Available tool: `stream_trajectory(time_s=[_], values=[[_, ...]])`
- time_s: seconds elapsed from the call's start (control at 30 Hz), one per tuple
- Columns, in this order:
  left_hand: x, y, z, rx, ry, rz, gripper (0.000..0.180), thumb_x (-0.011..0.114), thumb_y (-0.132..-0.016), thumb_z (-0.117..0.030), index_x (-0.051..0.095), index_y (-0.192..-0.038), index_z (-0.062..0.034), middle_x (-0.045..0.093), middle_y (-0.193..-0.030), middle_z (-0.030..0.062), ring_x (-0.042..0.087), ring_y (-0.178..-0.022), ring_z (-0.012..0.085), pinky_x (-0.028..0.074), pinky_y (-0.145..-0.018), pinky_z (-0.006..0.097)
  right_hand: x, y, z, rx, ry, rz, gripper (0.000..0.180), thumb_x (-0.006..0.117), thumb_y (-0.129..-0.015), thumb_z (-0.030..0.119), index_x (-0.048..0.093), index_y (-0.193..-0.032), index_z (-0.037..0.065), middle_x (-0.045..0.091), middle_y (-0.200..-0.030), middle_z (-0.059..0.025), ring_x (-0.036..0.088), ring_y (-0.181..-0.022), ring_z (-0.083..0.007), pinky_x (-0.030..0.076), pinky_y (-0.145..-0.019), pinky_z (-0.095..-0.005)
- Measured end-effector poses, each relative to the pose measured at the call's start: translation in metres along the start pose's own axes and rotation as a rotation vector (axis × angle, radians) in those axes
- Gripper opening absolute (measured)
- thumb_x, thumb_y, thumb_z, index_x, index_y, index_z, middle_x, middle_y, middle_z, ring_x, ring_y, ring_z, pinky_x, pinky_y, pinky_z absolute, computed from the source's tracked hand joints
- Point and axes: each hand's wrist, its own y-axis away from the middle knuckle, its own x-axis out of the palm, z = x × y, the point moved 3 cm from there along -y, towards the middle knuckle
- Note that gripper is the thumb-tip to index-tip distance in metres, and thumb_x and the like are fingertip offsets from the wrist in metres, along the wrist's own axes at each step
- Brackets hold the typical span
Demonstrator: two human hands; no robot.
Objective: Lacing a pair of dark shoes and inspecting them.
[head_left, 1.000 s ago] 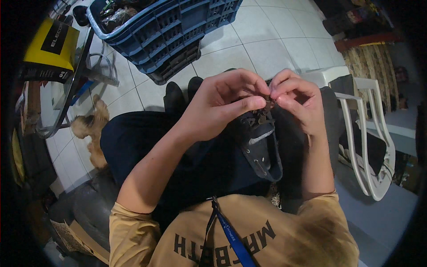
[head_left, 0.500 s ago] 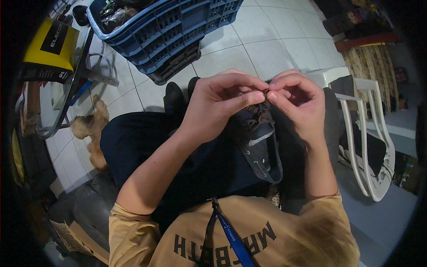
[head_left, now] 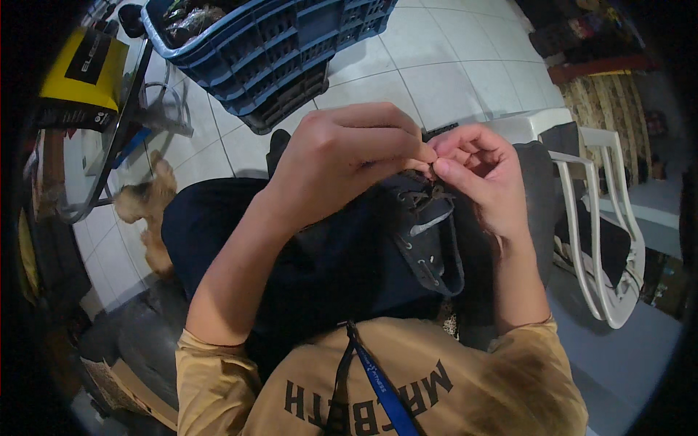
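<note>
A dark shoe (head_left: 430,251) with eyelets along its collar rests on my lap, its heel toward me. Brown laces (head_left: 422,200) lie loosely over its front. Above the toe end, my left hand (head_left: 349,152) is closed in a pinch, its back turned up and hiding most of its fingers. Fingertips meeting it, my right hand (head_left: 476,171) pinches with thumb and forefinger. A small dark piece of shoelace shows between the two hands; how it runs there is mostly hidden.
A blue plastic crate (head_left: 269,54) stands ahead on the tiled floor (head_left: 429,87). A small tan dog (head_left: 154,211) is at the left, near a table bearing a yellow and black box (head_left: 83,76). To the right stands a white plastic chair (head_left: 603,225).
My left hand has turned over, its back now up and its fingers curled. Both hands have lowered slightly toward the shoe, and the laces lie flatter on it.
</note>
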Motion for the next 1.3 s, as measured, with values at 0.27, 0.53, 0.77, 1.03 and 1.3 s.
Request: stream_trajectory(time_s=[0.27,0.53,0.77,1.03,1.3], values=[[-0.002,-0.003,0.000,0.113,-0.004,0.067,0.012,0.082,-0.082,-0.010,0.079,-0.093,-0.0048,0.072,-0.089,0.0060,0.073,-0.082,0.0223,0.056,-0.070,0.032,-0.009,-0.004,0.004,0.079,0.052,0.116,0.019,0.077,-0.089,-0.004,0.067,-0.105,-0.001,0.072,-0.102,-0.0058,0.069,-0.090,-0.0104,0.056,-0.083,-0.0248],[0.013,0.006,0.007,-0.134,0.219,0.036,0.016,0.081,-0.088,-0.004,0.078,-0.103,-0.0035,0.071,-0.095,0.0052,0.070,-0.089,0.0146,0.054,-0.078,0.028,0.000,0.007,0.003,-0.114,0.207,-0.089,0.021,0.079,-0.089,-0.005,0.069,-0.108,-0.002,0.073,-0.100,-0.0065,0.070,-0.090,-0.0104,0.056,-0.083,-0.0245],[0.028,0.007,0.004,-0.324,0.581,0.035,0.024,0.080,-0.091,0.000,0.074,-0.114,0.0040,0.067,-0.112,0.0068,0.068,-0.098,0.0106,0.056,-0.084,0.025,-0.008,0.013,0.003,-0.117,0.101,-0.150,0.020,0.079,-0.090,-0.006,0.070,-0.108,-0.004,0.076,-0.101,-0.0109,0.075,-0.092,-0.0141,0.059,-0.084,-0.0259],[0.037,0.010,0.002,-0.512,0.783,-0.055,0.027,0.077,-0.092,0.004,0.071,-0.118,0.0033,0.070,-0.111,0.0054,0.068,-0.100,0.0102,0.057,-0.090,0.025,-0.013,0.010,0.007,-0.122,0.111,-0.175,0.021,0.079,-0.090,-0.006,0.069,-0.108,-0.004,0.076,-0.102,-0.0126,0.075,-0.091,-0.0140,0.060,-0.084,-0.0253],[0.033,0.009,-0.003,-0.549,0.692,-0.056,0.025,0.078,-0.090,0.004,0.070,-0.114,0.0017,0.071,-0.109,0.0038,0.067,-0.100,0.0089,0.056,-0.089,0.024,-0.003,0.011,0.014,-0.222,0.263,-0.204,0.024,0.080,-0.088,-0.007,0.067,-0.108,-0.005,0.076,-0.102,-0.0135,0.074,-0.093,-0.0140,0.059,-0.085,-0.0257]])
